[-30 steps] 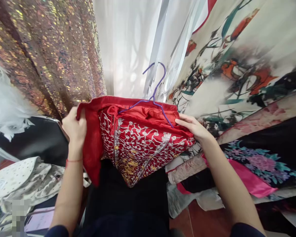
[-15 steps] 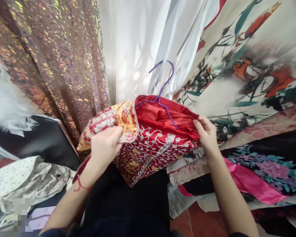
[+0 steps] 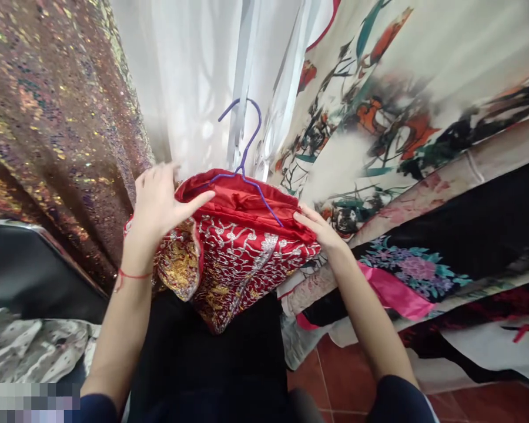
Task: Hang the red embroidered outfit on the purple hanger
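Observation:
A red garment (image 3: pixel 235 258) with silver and gold embroidery hangs in front of my lap, its shiny red lining (image 3: pixel 229 197) showing at the top opening. Inside that opening sits a purple wire hanger (image 3: pixel 245 154), its hook sticking up and its right end lying over the lining. My left hand (image 3: pixel 156 202) is open at the garment's left corner, thumb stretched out over the opening and fingers apart, slightly blurred. At the right corner my right hand (image 3: pixel 320 228) grips the edge between thumb and fingers. A gold-embroidered flap (image 3: pixel 179 258) droops below my left hand.
Sequined cloth (image 3: pixel 66 117) hangs at the left, beside white sheer fabric (image 3: pixel 189 76). Printed cloth (image 3: pixel 379 147) hangs at the right, with black floral fabric (image 3: pixel 418 267) and a pink ribbon (image 3: pixel 397 292) below it. A dark case (image 3: pixel 30 270) and spotted cloth (image 3: pixel 35 346) are lower left.
My left hand has let go of the embroidered flap and moved up to the opening's left corner. The flap now hangs down. My right hand still grips the right corner.

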The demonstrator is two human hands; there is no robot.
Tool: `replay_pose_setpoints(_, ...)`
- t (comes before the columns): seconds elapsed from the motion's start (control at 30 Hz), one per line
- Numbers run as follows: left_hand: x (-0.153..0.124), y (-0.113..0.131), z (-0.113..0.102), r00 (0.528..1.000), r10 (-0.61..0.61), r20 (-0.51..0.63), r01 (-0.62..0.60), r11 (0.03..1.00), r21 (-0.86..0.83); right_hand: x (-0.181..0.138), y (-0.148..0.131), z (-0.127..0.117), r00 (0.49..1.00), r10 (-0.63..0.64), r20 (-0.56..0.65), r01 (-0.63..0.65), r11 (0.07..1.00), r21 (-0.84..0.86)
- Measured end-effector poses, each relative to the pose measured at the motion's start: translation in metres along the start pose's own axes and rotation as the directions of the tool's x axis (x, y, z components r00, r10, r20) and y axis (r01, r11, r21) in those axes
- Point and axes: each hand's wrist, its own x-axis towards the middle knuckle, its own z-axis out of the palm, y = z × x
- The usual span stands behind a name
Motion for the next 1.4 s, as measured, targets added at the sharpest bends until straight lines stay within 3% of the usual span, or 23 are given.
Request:
replay_pose_setpoints(0.07, 0.003, -0.018, -0.008, 0.979, -0.007, 0.201, 0.000, 0.999, 0.033, -0.004, 0.002, 0.009, 0.998, 0.050, 0.043, -0.054, 0.996, 0.077)
replay_pose_setpoints(0.13, -0.002, -0.027, -0.020, 0.962, -0.017, 0.274, -0.006, 0.997, 0.081, -0.012, 0.003, 0.018, 0.993, 0.094, 0.073, -0.103, 0.986, 0.133)
replay_pose_setpoints(0.3, -0.023, -0.016, -0.047, 0.984, -0.078, 0.163, 0.047, 0.982, 0.182, -0.027, 0.002, 0.033, 0.991, 0.106, 0.078, -0.120, 0.975, 0.189)
replay_pose_setpoints(0.4, -0.027, -0.008, -0.052, 0.991, -0.104, 0.082, 0.089, 0.980, 0.177, -0.018, -0.003, 0.029, 1.000, 0.007, -0.009, -0.005, 0.990, 0.144)
replay_pose_setpoints(0.47, -0.026, -0.006, -0.051, 0.990, -0.119, 0.078, 0.103, 0.978, 0.182, -0.010, -0.008, 0.023, 0.987, -0.111, -0.116, 0.114, 0.993, 0.013)
replay_pose_setpoints(0.57, -0.022, -0.007, -0.049, 0.982, -0.147, 0.122, 0.124, 0.976, 0.177, -0.008, -0.016, 0.018, 0.897, -0.345, -0.277, 0.287, 0.930, -0.231)
replay_pose_setpoints(0.63, -0.020, -0.008, -0.049, 0.978, -0.151, 0.147, 0.126, 0.978, 0.168, -0.014, -0.018, 0.018, 0.834, -0.438, -0.336, 0.349, 0.890, -0.295)
replay_pose_setpoints(0.67, -0.020, -0.009, -0.048, 0.976, -0.152, 0.153, 0.126, 0.978, 0.166, -0.018, -0.017, 0.019, 0.836, -0.429, -0.343, 0.347, 0.896, -0.278)
replay_pose_setpoints(0.73, -0.019, -0.009, -0.047, 0.975, -0.154, 0.162, 0.128, 0.979, 0.160, -0.024, -0.014, 0.020, 0.911, -0.292, -0.292, 0.253, 0.953, -0.166)
replay_pose_setpoints(0.83, -0.019, -0.007, -0.044, 0.969, -0.167, 0.183, 0.138, 0.977, 0.159, -0.026, -0.009, 0.017, 0.997, -0.017, -0.077, 0.015, 0.999, -0.028)
replay_pose_setpoints(0.97, -0.017, -0.008, -0.040, 0.970, -0.169, 0.177, 0.141, 0.977, 0.160, -0.029, -0.022, 0.003, 0.961, 0.181, 0.211, -0.147, 0.975, -0.169)
replay_pose_setpoints(1.03, -0.013, -0.012, -0.038, 0.967, -0.160, 0.198, 0.136, 0.982, 0.129, -0.033, -0.036, -0.003, 0.961, 0.232, 0.150, -0.189, 0.948, -0.257)
replay_pose_setpoints(1.1, -0.012, -0.018, -0.035, 0.956, -0.130, 0.262, 0.120, 0.991, 0.052, -0.037, -0.051, -0.006, 0.989, 0.125, -0.080, -0.142, 0.952, -0.271)
replay_pose_setpoints(1.17, -0.016, -0.022, -0.030, 0.964, -0.062, 0.259, 0.062, 0.998, 0.008, -0.042, -0.064, -0.008, 0.937, -0.105, -0.332, 0.004, 0.957, -0.289)
replay_pose_setpoints(1.23, -0.028, -0.024, -0.023, 0.990, -0.014, 0.142, 0.003, 0.997, 0.079, -0.046, -0.072, -0.008, 0.806, -0.330, -0.492, 0.142, 0.914, -0.380)
replay_pose_setpoints(1.33, -0.055, -0.025, -0.010, 0.994, -0.083, -0.066, 0.096, 0.967, 0.235, -0.055, -0.074, -0.006, 0.592, -0.543, -0.596, 0.194, 0.814, -0.548)
replay_pose_setpoints(1.4, -0.070, -0.030, 0.002, 0.978, -0.207, -0.036, 0.210, 0.958, 0.198, -0.064, -0.069, -0.003, 0.529, -0.603, -0.597, 0.185, 0.769, -0.613)
